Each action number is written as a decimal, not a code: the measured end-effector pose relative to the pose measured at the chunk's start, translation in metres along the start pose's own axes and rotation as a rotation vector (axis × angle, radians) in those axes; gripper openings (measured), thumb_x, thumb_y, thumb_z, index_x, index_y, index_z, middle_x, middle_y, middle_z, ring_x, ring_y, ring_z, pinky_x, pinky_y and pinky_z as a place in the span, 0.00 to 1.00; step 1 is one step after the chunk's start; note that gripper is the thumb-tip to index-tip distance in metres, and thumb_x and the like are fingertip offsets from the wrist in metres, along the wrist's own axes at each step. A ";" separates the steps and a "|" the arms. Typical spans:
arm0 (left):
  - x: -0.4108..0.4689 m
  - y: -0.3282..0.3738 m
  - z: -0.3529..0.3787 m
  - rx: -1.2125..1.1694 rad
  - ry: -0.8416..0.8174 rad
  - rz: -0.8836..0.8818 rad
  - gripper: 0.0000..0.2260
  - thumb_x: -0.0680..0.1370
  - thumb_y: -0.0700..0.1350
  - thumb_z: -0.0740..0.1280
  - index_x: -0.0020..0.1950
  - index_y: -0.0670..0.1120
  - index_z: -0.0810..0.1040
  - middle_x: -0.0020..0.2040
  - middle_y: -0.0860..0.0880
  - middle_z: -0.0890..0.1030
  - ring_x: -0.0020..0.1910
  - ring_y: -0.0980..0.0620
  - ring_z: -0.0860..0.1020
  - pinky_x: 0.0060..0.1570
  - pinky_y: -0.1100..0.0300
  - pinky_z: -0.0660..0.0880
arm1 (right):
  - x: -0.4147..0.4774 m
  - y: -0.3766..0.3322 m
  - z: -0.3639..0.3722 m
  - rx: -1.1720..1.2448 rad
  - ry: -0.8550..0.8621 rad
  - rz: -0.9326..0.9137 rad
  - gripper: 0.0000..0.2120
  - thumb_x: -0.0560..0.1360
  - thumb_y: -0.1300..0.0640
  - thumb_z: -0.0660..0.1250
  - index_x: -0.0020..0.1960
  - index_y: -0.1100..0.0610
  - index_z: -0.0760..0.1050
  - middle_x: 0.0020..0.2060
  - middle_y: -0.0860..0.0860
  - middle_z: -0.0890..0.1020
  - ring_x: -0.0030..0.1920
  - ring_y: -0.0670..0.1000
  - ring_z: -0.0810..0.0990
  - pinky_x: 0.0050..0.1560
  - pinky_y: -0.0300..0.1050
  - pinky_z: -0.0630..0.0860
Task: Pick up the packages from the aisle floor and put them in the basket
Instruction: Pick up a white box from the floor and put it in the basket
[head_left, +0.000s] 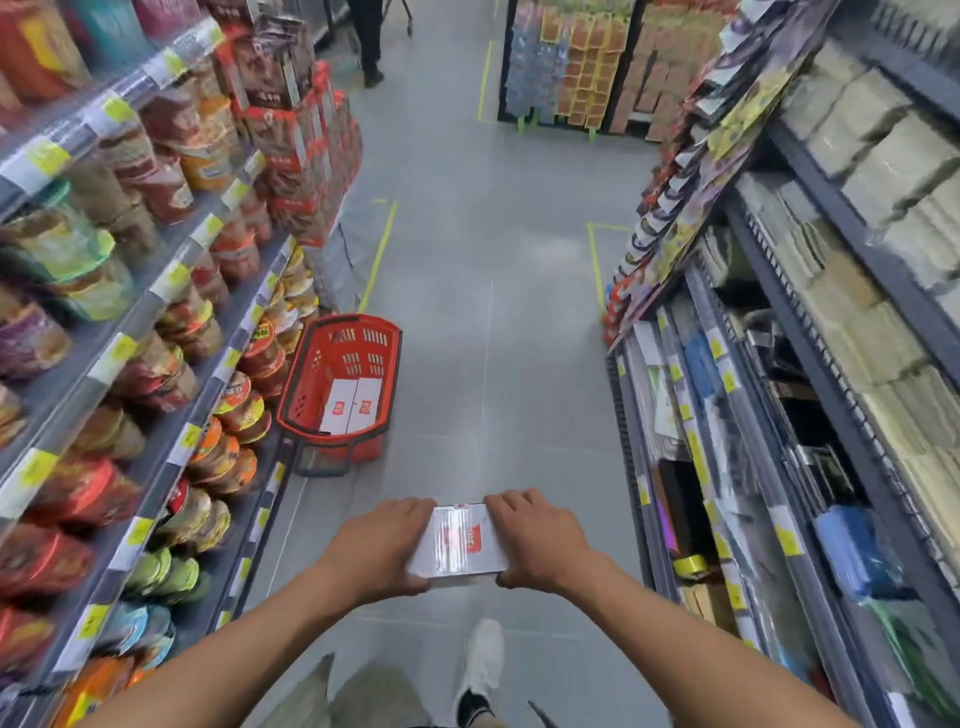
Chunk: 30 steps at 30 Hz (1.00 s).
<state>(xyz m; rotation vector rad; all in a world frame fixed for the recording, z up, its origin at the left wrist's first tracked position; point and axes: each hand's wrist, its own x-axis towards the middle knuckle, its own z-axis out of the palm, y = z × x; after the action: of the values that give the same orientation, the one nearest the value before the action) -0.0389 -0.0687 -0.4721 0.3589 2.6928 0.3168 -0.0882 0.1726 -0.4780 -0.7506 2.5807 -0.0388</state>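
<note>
Head view. Both hands grip one package (460, 540). The left hand (382, 545) curls round its left end and the right hand (540, 540) round its right end, with the fingers over the far edge. The package is a flat white rectangular block with a red printed mark. Its glossy wrap shows a bright band of glare. It is held level above the aisle floor (493, 260), in front of the body and well apart from the basket (358, 358).

The basket stands on the floor ahead and to the left, just beside the base of the left shelving (171, 332). It is red moulded plastic, with an oval rim and walls pierced by rows of short slots. A dark handle (322, 462) lies folded down at its near end. Two more packages (353, 405), white and flat with red marks, lie side by side on its bottom.

The floor is smooth grey, with fine joints and thin yellow tape lines (382, 249). The left shelving carries round foil-lidded cup containers (244, 410) behind yellow price tags. The right shelving (831, 364) is dark metal and holds pale blocky packs and flat wrapped goods. A white textured shoe (483, 660) shows below the forearms. A person (369, 41) stands at the far end of the aisle.
</note>
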 end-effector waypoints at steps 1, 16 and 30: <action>0.016 -0.002 -0.008 -0.016 0.004 -0.013 0.36 0.68 0.66 0.69 0.73 0.57 0.63 0.67 0.54 0.73 0.63 0.50 0.75 0.54 0.50 0.77 | 0.015 0.011 -0.011 -0.011 0.003 -0.018 0.40 0.68 0.42 0.77 0.73 0.50 0.63 0.68 0.50 0.74 0.67 0.56 0.71 0.50 0.55 0.80; 0.176 -0.127 -0.097 -0.222 0.148 -0.240 0.34 0.69 0.66 0.73 0.70 0.57 0.65 0.65 0.56 0.75 0.63 0.54 0.74 0.55 0.55 0.77 | 0.278 0.051 -0.139 -0.184 -0.064 -0.281 0.40 0.70 0.41 0.76 0.75 0.49 0.60 0.70 0.47 0.72 0.70 0.55 0.71 0.54 0.55 0.80; 0.261 -0.261 -0.150 -0.287 0.216 -0.618 0.44 0.71 0.66 0.71 0.80 0.50 0.56 0.77 0.51 0.66 0.74 0.49 0.66 0.61 0.48 0.74 | 0.522 0.006 -0.226 -0.386 -0.150 -0.593 0.44 0.69 0.42 0.75 0.78 0.48 0.58 0.72 0.47 0.70 0.72 0.54 0.68 0.56 0.53 0.80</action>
<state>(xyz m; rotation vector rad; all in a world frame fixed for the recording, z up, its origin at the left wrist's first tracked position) -0.3858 -0.2625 -0.5033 -0.6106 2.7385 0.5609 -0.5797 -0.1131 -0.4912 -1.5712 2.1593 0.3272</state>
